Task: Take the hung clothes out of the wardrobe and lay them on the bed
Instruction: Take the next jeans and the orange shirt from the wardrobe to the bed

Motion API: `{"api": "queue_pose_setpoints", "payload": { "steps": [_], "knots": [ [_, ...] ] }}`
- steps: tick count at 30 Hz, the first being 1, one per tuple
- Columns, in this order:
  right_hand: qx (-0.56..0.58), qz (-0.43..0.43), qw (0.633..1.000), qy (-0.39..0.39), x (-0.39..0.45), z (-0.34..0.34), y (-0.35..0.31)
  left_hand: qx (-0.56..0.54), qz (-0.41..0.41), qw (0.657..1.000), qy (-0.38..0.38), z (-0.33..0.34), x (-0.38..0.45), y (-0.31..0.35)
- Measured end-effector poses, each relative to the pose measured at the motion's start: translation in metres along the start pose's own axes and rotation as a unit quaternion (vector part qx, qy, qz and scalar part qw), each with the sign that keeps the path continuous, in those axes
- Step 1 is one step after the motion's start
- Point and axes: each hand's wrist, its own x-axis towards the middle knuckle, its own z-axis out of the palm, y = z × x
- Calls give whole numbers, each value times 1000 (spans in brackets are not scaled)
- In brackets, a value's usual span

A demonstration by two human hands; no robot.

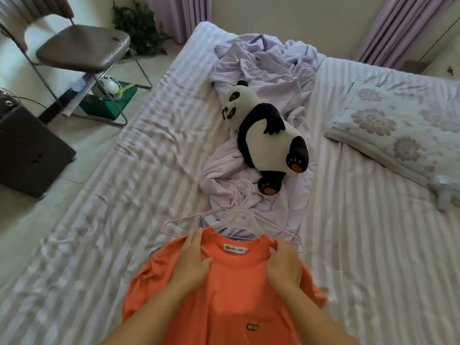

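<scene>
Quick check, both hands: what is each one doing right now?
Left hand: open, fingers flat on the orange shirt beside the collar.
Right hand: on the shirt's other shoulder, fingers curled at the collar edge; whether it grips cannot be told.

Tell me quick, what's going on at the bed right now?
Left hand flat on orange T-shirt, right hand gripping its shoulder. Shirt lying on bed. Hangers at collar. Plush panda beyond, clear.
</scene>
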Motion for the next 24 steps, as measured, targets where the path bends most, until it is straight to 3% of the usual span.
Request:
{"api": "queue_pose_setpoints", "payload": {
  "steps": [6,12,18,24],
  "knots": [
    [18,-1,999,-32,11,16,4,-7,-15,998,-57,13,6,-15],
    [55,-13,992,-110,15,-4,-6,21,-5,999,-50,12,-2,-9],
    [100,-47,989,-102,-6,-43,-24,36,3,999,-28,-5,-42,0],
    [68,-128,987,-67,-63,-92,-45,42,36,998,6,-54,-80,34]
  ]
}}
